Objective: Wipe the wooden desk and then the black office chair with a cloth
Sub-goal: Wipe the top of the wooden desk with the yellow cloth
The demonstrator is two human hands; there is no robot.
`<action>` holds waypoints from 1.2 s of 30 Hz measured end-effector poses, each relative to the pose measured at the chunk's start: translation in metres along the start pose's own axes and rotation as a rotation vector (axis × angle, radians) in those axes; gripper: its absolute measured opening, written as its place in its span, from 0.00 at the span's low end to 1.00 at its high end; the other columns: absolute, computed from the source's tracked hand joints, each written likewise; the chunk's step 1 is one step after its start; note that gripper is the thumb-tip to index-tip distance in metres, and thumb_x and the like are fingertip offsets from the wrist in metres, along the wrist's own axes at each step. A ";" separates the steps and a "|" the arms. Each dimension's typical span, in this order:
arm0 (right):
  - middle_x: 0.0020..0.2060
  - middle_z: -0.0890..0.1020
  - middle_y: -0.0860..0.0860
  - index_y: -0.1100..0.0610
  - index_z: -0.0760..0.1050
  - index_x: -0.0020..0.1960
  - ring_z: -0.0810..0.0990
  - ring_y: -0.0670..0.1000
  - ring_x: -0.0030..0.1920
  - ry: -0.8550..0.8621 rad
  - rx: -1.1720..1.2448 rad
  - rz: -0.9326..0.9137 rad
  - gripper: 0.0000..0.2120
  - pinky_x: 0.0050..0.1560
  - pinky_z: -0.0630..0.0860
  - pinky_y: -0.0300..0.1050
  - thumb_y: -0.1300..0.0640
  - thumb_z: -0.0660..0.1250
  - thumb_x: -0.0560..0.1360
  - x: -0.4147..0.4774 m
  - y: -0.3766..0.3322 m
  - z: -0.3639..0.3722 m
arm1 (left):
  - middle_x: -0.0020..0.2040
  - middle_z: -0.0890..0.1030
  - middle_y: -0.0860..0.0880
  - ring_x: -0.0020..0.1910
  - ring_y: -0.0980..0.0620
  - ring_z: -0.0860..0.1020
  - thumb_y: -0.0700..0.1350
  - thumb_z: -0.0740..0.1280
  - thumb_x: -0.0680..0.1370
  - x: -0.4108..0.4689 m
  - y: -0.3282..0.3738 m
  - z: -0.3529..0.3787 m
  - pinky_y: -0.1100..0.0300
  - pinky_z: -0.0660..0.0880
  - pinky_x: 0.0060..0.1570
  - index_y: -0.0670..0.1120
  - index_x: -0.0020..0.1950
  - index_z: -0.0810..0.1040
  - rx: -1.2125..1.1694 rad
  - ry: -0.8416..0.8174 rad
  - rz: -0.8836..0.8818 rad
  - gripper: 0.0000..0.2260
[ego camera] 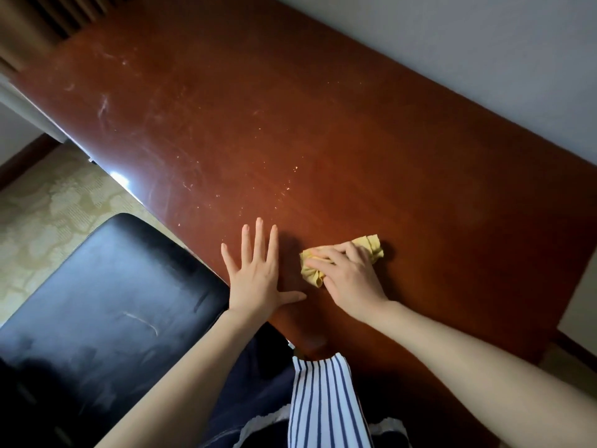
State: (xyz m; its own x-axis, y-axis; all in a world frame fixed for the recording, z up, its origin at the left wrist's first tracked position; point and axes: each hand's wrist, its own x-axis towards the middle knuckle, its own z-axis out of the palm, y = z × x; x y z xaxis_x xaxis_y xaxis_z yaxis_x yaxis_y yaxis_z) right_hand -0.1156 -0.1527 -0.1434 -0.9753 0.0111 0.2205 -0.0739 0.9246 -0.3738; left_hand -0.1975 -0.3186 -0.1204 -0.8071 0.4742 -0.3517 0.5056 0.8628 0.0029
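On the wooden counter [290, 124], my right hand [349, 276] clutches the bunched yellow cloth [373, 245]; my left hand [255, 276] lies flat, fingers spread, beside it.

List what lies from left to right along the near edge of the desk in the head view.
black office chair → left hand, flat on the wood → right hand, gripping the yellow cloth

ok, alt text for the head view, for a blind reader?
A person's right hand grips a crumpled yellow cloth on a reddish wooden desk while the left hand lies flat beside it. Pale smudges and crumbs mark the desk; a black office chair stands at left.
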 end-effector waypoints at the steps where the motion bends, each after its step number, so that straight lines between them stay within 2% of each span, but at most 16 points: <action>1: 0.54 0.81 0.47 0.50 0.82 0.54 0.72 0.52 0.49 0.000 0.020 -0.022 0.19 0.49 0.72 0.51 0.66 0.70 0.65 -0.011 -0.005 0.001 | 0.72 0.26 0.46 0.74 0.41 0.33 0.74 0.64 0.62 -0.005 -0.003 0.003 0.33 0.40 0.68 0.47 0.75 0.30 -0.003 0.002 -0.005 0.59; 4: 0.53 0.81 0.46 0.50 0.82 0.53 0.69 0.51 0.49 0.000 0.079 -0.047 0.21 0.49 0.73 0.51 0.67 0.70 0.64 -0.040 -0.018 0.001 | 0.72 0.26 0.46 0.74 0.41 0.33 0.74 0.65 0.61 -0.022 -0.007 0.012 0.33 0.41 0.68 0.47 0.75 0.30 -0.013 0.011 -0.043 0.60; 7: 0.53 0.82 0.45 0.49 0.82 0.53 0.73 0.52 0.48 -0.002 0.096 -0.034 0.19 0.48 0.73 0.51 0.66 0.67 0.66 -0.060 -0.029 0.001 | 0.75 0.31 0.45 0.75 0.42 0.34 0.73 0.67 0.60 -0.035 -0.010 0.018 0.33 0.41 0.68 0.47 0.75 0.32 -0.144 0.021 -0.161 0.61; 10: 0.52 0.82 0.45 0.48 0.83 0.51 0.77 0.53 0.44 -0.004 0.061 -0.102 0.19 0.46 0.73 0.48 0.63 0.60 0.68 -0.069 -0.033 -0.001 | 0.75 0.31 0.43 0.75 0.43 0.34 0.73 0.69 0.59 -0.043 -0.016 0.021 0.34 0.41 0.68 0.45 0.75 0.32 -0.260 0.025 -0.283 0.64; 13: 0.52 0.83 0.45 0.49 0.83 0.53 0.76 0.53 0.45 -0.032 0.092 -0.120 0.18 0.47 0.72 0.50 0.65 0.64 0.70 -0.068 -0.027 -0.005 | 0.75 0.31 0.42 0.74 0.44 0.33 0.72 0.71 0.56 -0.045 -0.025 0.022 0.34 0.40 0.68 0.41 0.75 0.33 -0.308 -0.028 -0.348 0.67; 16: 0.52 0.82 0.46 0.51 0.82 0.55 0.76 0.54 0.45 -0.085 0.156 -0.012 0.21 0.47 0.73 0.52 0.70 0.71 0.67 -0.052 -0.025 -0.007 | 0.75 0.32 0.40 0.74 0.43 0.32 0.72 0.72 0.54 -0.043 -0.036 0.020 0.34 0.40 0.68 0.37 0.74 0.33 -0.319 -0.106 -0.382 0.69; 22: 0.56 0.80 0.48 0.53 0.80 0.59 0.71 0.53 0.51 -0.142 0.191 0.195 0.20 0.52 0.74 0.54 0.69 0.68 0.71 0.021 -0.013 -0.002 | 0.75 0.32 0.39 0.74 0.42 0.31 0.74 0.70 0.55 -0.039 -0.046 0.019 0.35 0.38 0.68 0.35 0.73 0.32 -0.273 -0.196 -0.325 0.70; 26: 0.59 0.78 0.49 0.53 0.78 0.62 0.68 0.52 0.54 -0.147 0.146 0.246 0.19 0.57 0.70 0.46 0.67 0.65 0.74 0.076 0.006 0.001 | 0.76 0.35 0.39 0.74 0.42 0.31 0.74 0.70 0.55 -0.037 -0.047 0.016 0.35 0.36 0.68 0.35 0.74 0.34 -0.227 -0.200 -0.312 0.69; 29: 0.61 0.77 0.48 0.51 0.76 0.64 0.67 0.52 0.56 -0.161 0.099 0.284 0.19 0.57 0.63 0.40 0.65 0.64 0.76 0.115 0.017 0.004 | 0.76 0.36 0.38 0.74 0.42 0.32 0.75 0.68 0.56 -0.038 -0.047 0.014 0.34 0.36 0.67 0.35 0.74 0.34 -0.188 -0.202 -0.309 0.68; 33: 0.62 0.76 0.48 0.51 0.75 0.65 0.68 0.53 0.58 -0.059 0.066 0.497 0.19 0.60 0.65 0.46 0.64 0.64 0.77 0.153 0.016 0.013 | 0.76 0.37 0.37 0.74 0.41 0.33 0.75 0.67 0.57 -0.041 -0.047 0.014 0.34 0.37 0.67 0.34 0.74 0.35 -0.146 -0.193 -0.309 0.67; 36: 0.62 0.76 0.46 0.50 0.75 0.65 0.68 0.53 0.57 0.038 0.097 0.639 0.19 0.60 0.63 0.44 0.65 0.63 0.78 0.158 -0.002 0.023 | 0.76 0.36 0.37 0.74 0.41 0.33 0.75 0.67 0.58 -0.040 -0.048 0.014 0.34 0.37 0.68 0.33 0.73 0.35 -0.146 -0.193 -0.309 0.67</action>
State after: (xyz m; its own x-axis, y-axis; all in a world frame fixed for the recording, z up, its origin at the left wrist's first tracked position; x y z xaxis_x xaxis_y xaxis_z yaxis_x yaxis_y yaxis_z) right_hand -0.2739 -0.1618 -0.1286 -0.8253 0.5632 -0.0412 0.4986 0.6924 -0.5215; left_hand -0.1846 -0.3814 -0.1194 -0.8352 0.1579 -0.5268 0.1875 0.9823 -0.0028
